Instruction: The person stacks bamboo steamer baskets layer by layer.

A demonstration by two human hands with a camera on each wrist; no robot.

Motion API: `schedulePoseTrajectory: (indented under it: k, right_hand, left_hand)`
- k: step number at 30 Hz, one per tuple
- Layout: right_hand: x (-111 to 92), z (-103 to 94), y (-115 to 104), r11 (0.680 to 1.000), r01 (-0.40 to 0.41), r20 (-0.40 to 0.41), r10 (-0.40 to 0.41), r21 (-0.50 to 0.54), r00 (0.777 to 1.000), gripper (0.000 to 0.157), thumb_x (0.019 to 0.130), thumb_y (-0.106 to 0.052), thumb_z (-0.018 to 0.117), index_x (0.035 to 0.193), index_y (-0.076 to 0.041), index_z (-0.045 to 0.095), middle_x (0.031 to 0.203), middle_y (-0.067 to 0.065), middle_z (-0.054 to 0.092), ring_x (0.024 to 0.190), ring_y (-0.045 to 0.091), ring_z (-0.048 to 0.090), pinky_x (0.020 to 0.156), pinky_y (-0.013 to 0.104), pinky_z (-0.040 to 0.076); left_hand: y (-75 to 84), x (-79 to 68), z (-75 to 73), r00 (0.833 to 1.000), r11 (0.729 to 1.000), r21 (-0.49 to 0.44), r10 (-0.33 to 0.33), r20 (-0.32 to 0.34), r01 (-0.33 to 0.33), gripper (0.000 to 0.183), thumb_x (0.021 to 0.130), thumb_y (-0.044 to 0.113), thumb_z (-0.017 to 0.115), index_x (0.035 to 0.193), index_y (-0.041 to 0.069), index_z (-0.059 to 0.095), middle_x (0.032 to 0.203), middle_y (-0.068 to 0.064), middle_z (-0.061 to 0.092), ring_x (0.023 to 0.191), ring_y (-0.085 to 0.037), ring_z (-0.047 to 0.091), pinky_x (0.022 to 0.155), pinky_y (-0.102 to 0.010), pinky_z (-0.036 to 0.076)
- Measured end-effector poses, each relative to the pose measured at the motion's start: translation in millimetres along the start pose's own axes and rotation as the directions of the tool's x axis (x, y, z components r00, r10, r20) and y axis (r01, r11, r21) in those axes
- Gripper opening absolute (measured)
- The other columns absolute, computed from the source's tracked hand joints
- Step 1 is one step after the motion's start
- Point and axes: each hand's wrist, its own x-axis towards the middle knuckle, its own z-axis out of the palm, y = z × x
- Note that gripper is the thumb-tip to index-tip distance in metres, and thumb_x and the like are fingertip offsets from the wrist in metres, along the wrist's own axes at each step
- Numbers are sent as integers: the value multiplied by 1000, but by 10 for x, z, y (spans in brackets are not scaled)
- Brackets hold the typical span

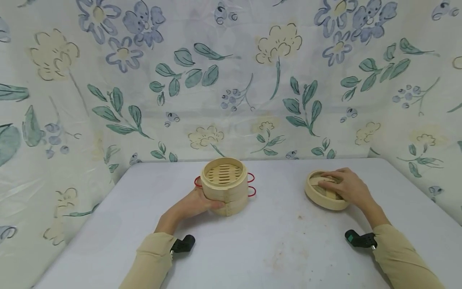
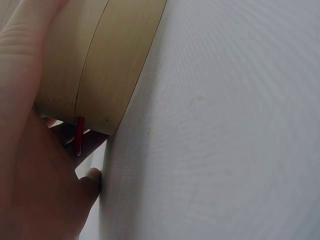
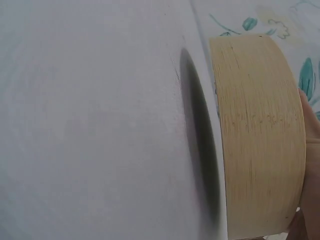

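A two-tier bamboo steamer stands upright at the middle back of the table, its slatted inside visible from above. My left hand grips its left side, thumb across the front and fingers mostly hidden behind. Red loops stick out from its sides; one red loop shows near my fingers in the left wrist view. To the right, my right hand holds the round bamboo lid from above, at the strip on its top. In the right wrist view the lid's side is slightly off the table, over a shadow.
The white table has small brownish stains near its middle front. Behind it and at both sides hangs a flower-printed sheet. A dark wrist device sits on the left sleeve, another wrist device on the right.
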Motion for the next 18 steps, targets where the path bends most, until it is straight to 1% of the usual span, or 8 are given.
schedulePoseTrajectory:
  k: [3, 9, 15, 18]
  right_hand:
    - [-4, 1, -1, 1000, 1, -2, -1, 0, 1000, 67, 92, -61, 57, 136, -9, 60, 138, 34, 44, 122, 54, 45, 89, 69, 41]
    - [34, 34, -47, 1000, 3, 3, -3, 23, 1000, 68, 93, -61, 56, 136, -8, 59, 136, 31, 46, 122, 50, 46, 89, 68, 41]
    - [45, -5, -115, 1000, -3, 19, 2, 12, 1000, 71, 92, -64, 56, 137, -10, 59, 139, 33, 44, 125, 53, 43, 91, 71, 39]
    - [41, -1, -165, 1000, -5, 17, 5, 18, 1000, 71, 91, -64, 56, 137, -10, 58, 140, 33, 43, 125, 54, 43, 90, 71, 39]
  left_hand:
    - [9, 15, 15, 1000, 1000, 8, -16, -1, 16, 82, 78, 25, 84, 145, 19, 37, 140, 0, 54, 129, -19, 47, 113, -45, 29]
    - [-7, -38, -7, 999, 998, 18, -54, 1, 54, 81, 79, 27, 83, 145, 20, 37, 139, -1, 55, 128, -20, 49, 111, -44, 32]
    - [27, -34, -3, 997, 997, 0, -80, 3, 80, 85, 76, 28, 85, 145, 26, 35, 140, 4, 52, 130, -17, 46, 112, -44, 30]
    - [45, -29, -2, 996, 996, 11, -88, -1, 88, 85, 77, 29, 85, 146, 25, 34, 140, 3, 52, 130, -18, 45, 112, -44, 29]
